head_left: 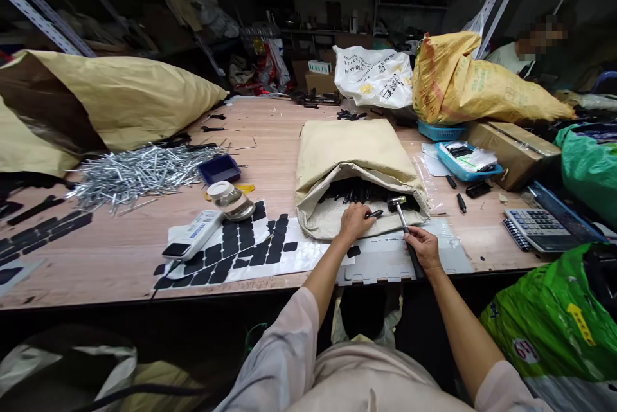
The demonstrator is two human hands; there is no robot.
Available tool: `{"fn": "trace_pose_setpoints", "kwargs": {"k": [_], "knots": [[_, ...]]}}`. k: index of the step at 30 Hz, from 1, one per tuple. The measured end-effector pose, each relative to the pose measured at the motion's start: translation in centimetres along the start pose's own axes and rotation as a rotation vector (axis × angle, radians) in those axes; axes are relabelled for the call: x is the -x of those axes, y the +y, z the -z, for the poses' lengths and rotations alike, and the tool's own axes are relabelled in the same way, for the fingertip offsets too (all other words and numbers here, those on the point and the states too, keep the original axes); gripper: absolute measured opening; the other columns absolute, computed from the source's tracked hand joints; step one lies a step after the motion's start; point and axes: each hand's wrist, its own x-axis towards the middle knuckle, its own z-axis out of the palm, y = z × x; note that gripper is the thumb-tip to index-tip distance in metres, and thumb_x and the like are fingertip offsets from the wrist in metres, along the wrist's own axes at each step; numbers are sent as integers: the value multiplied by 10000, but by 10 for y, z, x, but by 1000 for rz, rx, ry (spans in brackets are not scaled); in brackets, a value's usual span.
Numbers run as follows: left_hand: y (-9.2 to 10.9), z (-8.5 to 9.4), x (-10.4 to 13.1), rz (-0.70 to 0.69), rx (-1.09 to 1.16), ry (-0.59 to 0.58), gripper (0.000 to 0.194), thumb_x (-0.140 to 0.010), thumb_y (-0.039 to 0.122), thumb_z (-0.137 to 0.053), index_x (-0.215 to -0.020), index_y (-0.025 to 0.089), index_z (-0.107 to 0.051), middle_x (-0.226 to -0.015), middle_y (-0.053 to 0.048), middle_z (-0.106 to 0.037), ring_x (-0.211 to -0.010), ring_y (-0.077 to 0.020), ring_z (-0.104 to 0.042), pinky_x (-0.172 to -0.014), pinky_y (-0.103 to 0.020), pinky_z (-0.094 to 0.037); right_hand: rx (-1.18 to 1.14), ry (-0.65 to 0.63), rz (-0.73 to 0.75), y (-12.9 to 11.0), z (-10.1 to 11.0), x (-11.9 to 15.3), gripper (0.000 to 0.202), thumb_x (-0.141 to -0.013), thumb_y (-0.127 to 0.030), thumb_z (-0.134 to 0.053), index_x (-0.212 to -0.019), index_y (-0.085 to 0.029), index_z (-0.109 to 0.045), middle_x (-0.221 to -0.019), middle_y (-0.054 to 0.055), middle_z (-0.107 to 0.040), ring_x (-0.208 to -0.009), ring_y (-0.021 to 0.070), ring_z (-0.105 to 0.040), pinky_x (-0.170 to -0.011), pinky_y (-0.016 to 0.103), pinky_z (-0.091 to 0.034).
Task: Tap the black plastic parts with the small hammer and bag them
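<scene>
My left hand (355,222) is at the mouth of a beige sack (354,145), its fingers curled on a small black part (373,213) whose end juts out to the right. More black parts (357,192) lie inside the sack's opening, partly in shadow. In my right hand (423,248) is a small hammer (403,222), gripped by its dark handle. The hammer's head, with a yellowish face, rests up by the right side of the sack's mouth, close to the black part. Under both hands lies a grey-white sheet (443,248).
To the left are a heap of metal rods (139,171), a blue tray (219,170), a glass jar (232,200), a white box (194,235) and black stickers (231,241). On the right are a blue basket (467,164), a cardboard box (515,148) and a calculator (537,227). A person sits far right.
</scene>
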Motion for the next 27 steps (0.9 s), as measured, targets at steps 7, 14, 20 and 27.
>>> {"fn": "trace_pose_setpoints", "kwargs": {"k": [7,14,20,27], "knots": [[-31,-2,22,-65,138,76,190,-863,308,-700,-1037,251,-747,-973,-22,-682,-967,-196,-583,-876,-316,-449,121,-19,36,2,-2,4,391,-681,-446,-770,-955,-167,-769,-665,4,-653,-511,146,-567,-503,289,-502],[-27,-8,19,-32,147,86,219,-853,331,-708,-1057,283,-772,-977,-23,-669,-974,-202,-584,-893,-320,-450,370,-44,256,-4,-8,21,293,-758,-367,-700,-969,-177,-774,-764,13,-641,-552,114,-491,-533,262,-463],[-28,-9,17,9,182,70,238,-843,353,-715,-1064,298,-780,-964,-16,-662,-988,-200,-584,-883,-314,-449,510,-119,414,-19,-19,32,235,-815,-298,-651,-996,-198,-763,-787,17,-639,-581,125,-512,-561,264,-468],[-27,-8,16,12,188,56,240,-840,353,-715,-1061,301,-791,-986,-22,-669,-1020,-210,-582,-905,-326,-446,590,-131,412,-18,-23,27,226,-802,-283,-636,-968,-194,-762,-748,10,-637,-559,130,-503,-571,272,-458]]}}
